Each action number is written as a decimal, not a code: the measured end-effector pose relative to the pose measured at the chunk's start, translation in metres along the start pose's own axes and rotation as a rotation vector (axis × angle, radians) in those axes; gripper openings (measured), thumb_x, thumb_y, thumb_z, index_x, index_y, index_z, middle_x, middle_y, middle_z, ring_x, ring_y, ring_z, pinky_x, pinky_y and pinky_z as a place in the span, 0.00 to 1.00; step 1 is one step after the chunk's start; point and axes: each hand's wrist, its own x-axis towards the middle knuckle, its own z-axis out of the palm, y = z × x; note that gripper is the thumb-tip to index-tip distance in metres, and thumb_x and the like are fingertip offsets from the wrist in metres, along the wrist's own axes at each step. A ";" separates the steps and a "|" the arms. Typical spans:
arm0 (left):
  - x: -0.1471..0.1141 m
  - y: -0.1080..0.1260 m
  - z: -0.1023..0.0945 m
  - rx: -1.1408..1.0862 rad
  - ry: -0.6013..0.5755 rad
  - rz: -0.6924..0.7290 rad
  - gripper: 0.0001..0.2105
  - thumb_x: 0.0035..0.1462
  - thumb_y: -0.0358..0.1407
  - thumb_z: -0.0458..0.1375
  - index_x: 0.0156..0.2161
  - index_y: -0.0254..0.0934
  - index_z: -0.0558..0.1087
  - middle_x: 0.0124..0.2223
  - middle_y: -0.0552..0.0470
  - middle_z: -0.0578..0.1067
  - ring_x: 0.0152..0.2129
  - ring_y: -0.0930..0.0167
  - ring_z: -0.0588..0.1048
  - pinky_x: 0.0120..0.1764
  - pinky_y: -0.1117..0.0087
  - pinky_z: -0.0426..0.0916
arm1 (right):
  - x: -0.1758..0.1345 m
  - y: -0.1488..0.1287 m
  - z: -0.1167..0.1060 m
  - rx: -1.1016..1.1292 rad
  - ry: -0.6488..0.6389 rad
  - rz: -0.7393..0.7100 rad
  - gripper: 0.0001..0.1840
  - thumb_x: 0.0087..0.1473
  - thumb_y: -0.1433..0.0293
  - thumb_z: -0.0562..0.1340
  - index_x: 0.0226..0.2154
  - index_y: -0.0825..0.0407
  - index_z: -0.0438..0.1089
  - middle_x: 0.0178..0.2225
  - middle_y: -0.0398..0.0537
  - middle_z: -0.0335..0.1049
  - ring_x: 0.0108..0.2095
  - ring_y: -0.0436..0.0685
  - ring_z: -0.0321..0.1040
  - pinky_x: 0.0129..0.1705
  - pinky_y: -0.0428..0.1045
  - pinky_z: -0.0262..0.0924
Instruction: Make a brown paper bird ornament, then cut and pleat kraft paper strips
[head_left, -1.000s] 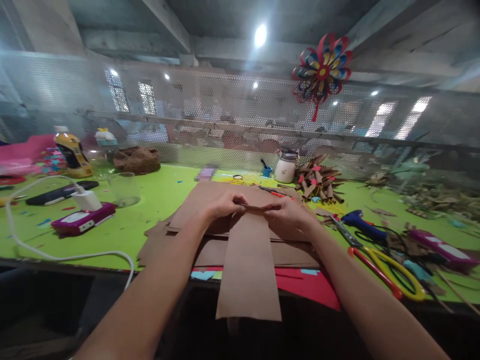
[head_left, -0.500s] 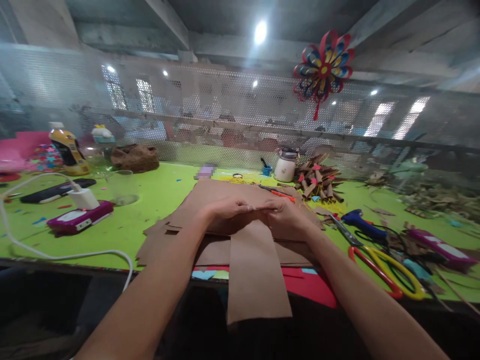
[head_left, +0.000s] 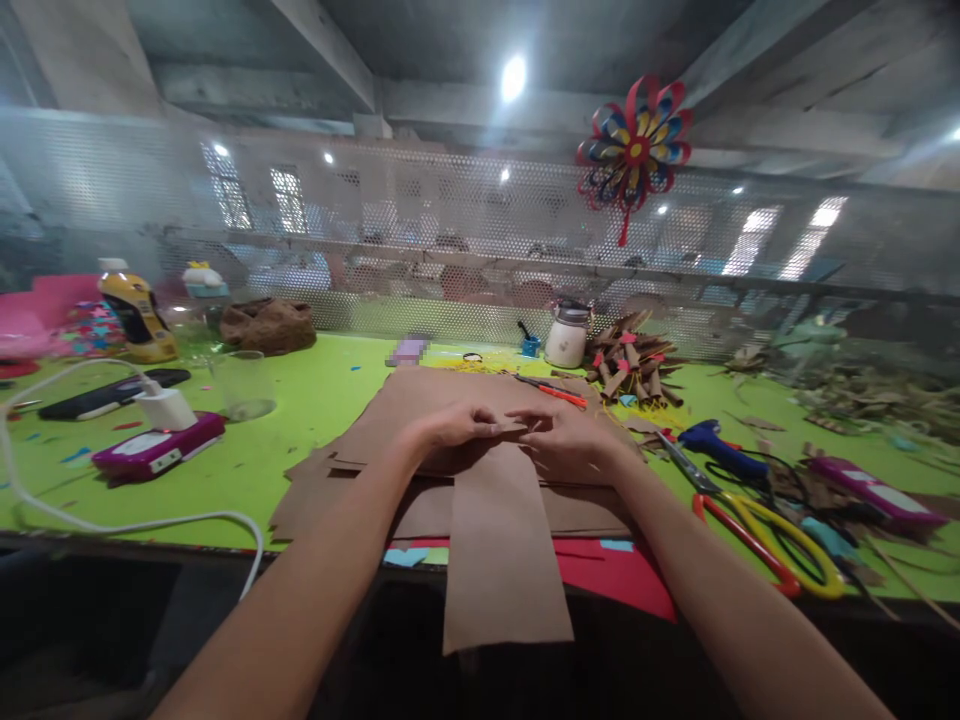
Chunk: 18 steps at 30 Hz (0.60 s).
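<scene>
A strip of brown kraft paper hangs from my hands over the table's front edge, its top edge curled into a small roll. Pinched between the thumb and fingers of my left hand is the left end of that curled edge. My right hand is at the right end, its fingers loosely around the edge with the forefinger raised a little. Beneath both hands lies a stack of brown paper sheets. Small scissors with orange handles rest on the stack's far side.
Large scissors with red and yellow handles and a blue glue gun lie at the right. A bundle of paper rolls sits behind. On the left are a purple power bank with a white cable and a clear cup.
My right fingers have loosened and parted slightly at the paper's top edge, while my left hand keeps its pinch. The whole view has shifted slightly.
</scene>
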 end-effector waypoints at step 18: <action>-0.006 0.012 -0.002 -0.018 0.011 0.001 0.16 0.53 0.43 0.54 0.39 0.32 0.74 0.34 0.50 0.73 0.31 0.72 0.66 0.35 0.73 0.59 | 0.008 0.006 -0.015 -0.064 0.070 -0.048 0.15 0.46 0.61 0.61 0.28 0.57 0.76 0.24 0.46 0.72 0.26 0.51 0.64 0.29 0.45 0.56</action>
